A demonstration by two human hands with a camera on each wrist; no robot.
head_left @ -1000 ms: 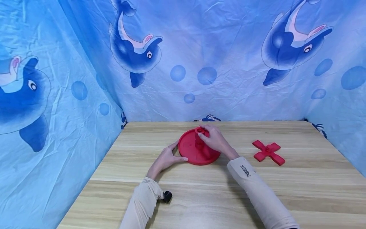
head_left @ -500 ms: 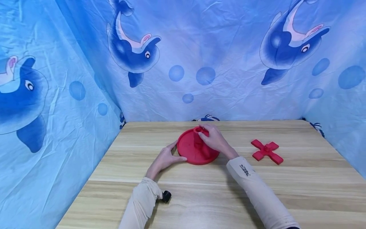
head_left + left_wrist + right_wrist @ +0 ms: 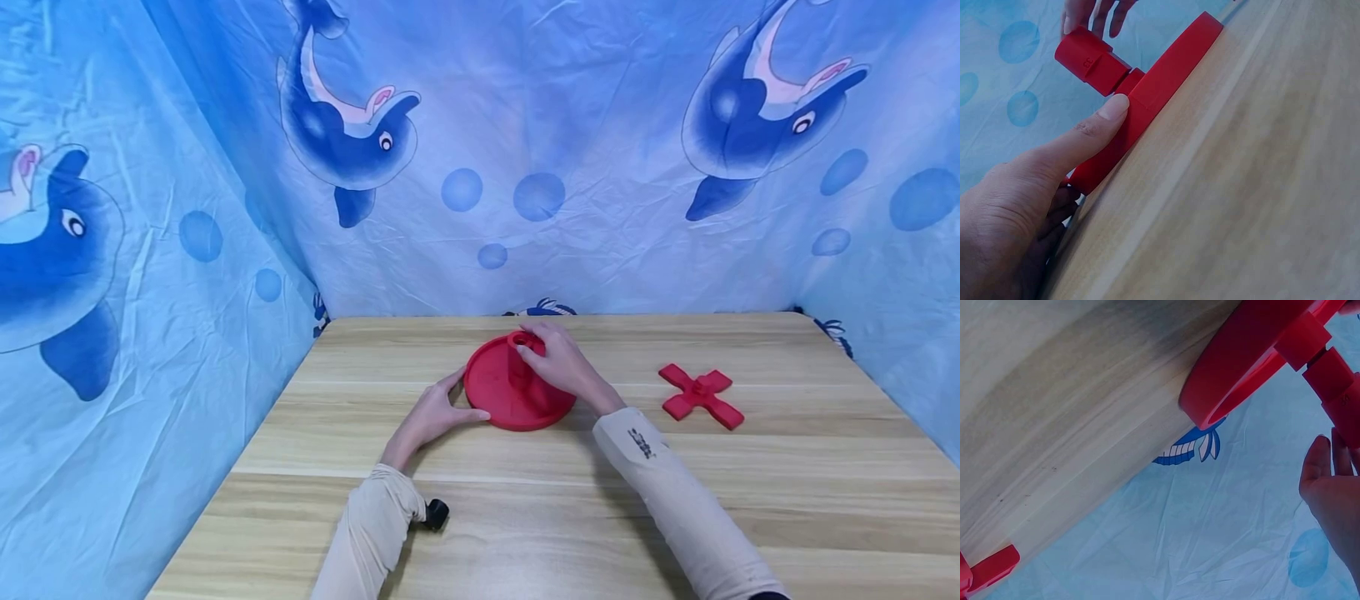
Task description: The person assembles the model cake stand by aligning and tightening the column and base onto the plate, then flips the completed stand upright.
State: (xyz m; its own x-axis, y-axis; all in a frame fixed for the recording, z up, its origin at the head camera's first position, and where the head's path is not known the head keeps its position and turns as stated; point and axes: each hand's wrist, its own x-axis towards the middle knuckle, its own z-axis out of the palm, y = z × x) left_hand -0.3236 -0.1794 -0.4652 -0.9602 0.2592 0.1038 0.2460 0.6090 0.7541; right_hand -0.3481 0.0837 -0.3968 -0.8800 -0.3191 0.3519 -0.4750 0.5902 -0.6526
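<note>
A red round base (image 3: 486, 390) with a raised rim lies on the wooden table. My left hand (image 3: 435, 414) grips its left side, the thumb (image 3: 1107, 115) on the near rim and the other fingers around the far left edge. Above the base's centre stands a red post (image 3: 517, 360), hollow at the top, between the thumb and fingers of my right hand (image 3: 561, 362). The left wrist view shows the stepped post (image 3: 1088, 56) in line with a short stub (image 3: 1130, 81) on the base, a thin dark line between them.
To the right of the base lies a red cross-shaped piece (image 3: 700, 398) with a small knob at its middle. A blue curtain (image 3: 600, 242) printed with dolphins hangs behind the table (image 3: 540, 517) and along its sides.
The post's outline looks slightly turned in my right hand's fingers. Both hands keep their places at the base, and the cross-shaped piece lies as before. The head view has shifted slightly.
</note>
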